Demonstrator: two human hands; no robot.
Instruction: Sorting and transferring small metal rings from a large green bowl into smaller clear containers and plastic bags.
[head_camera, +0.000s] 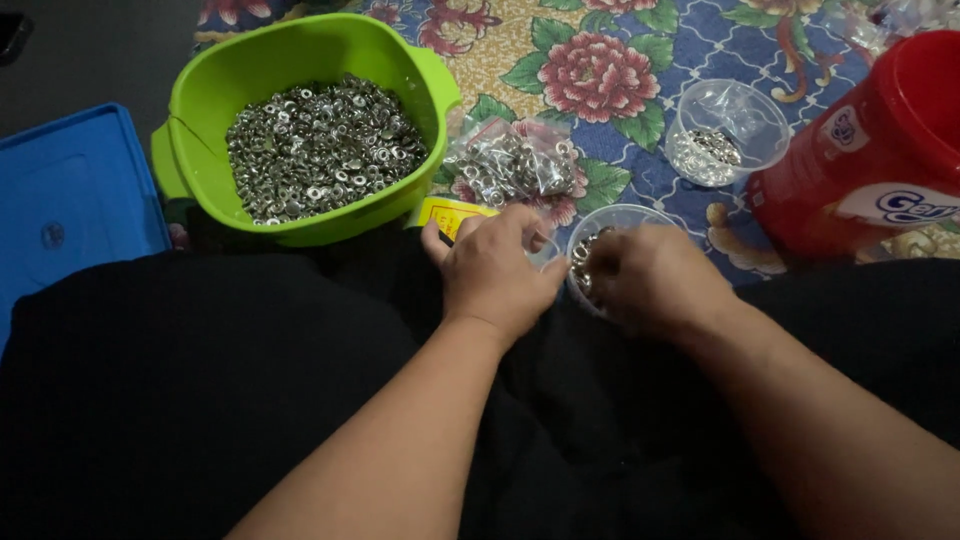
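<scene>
My left hand (493, 268) rests knuckles-up on black cloth, its fingers curled against a yellow packet (447, 214) and the rim of a clear plastic cup (612, 222). My right hand (652, 277) lies over that cup, fingers closed among small silver metal rings inside it. What the fingertips pinch is hidden. A clear bag of the same rings (512, 163) lies just beyond my left hand.
A green tub (300, 55) full of silver rings stands at upper left. A second clear cup (727, 130) with rings sits at upper right beside a red plastic jar (875, 140). A blue lid (70, 200) lies at the left. A floral mat (620, 70) covers the floor.
</scene>
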